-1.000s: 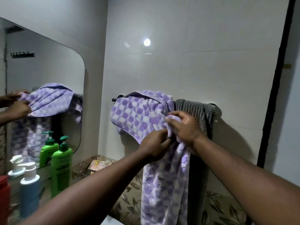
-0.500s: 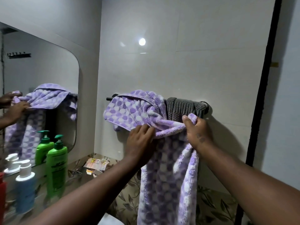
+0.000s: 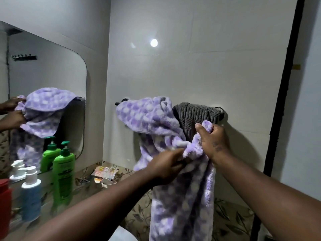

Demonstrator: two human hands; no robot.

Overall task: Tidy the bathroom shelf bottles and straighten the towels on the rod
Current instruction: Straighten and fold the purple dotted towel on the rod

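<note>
A purple dotted towel (image 3: 147,117) hangs bunched over the left part of a dark wall rod (image 3: 221,111). A grey ribbed towel (image 3: 194,115) is squeezed up on the rod's right part. My right hand (image 3: 213,141) grips a corner of the purple towel in front of the grey one. My left hand (image 3: 166,166) pinches the same towel's edge lower and to the left. On the shelf at the left stand a green pump bottle (image 3: 63,171), a blue pump bottle (image 3: 31,193) and a red bottle (image 3: 5,204).
A mirror (image 3: 52,70) on the left wall reflects the towel, my hands and the bottles. Small packets (image 3: 105,173) lie on the leaf-patterned shelf (image 3: 86,186) near the corner. A black vertical frame (image 3: 284,84) runs down the right side.
My right hand carried the towel's corner to the right, across the grey towel. My left hand dropped lower along the edge. The purple towel is spread wider between both hands.
</note>
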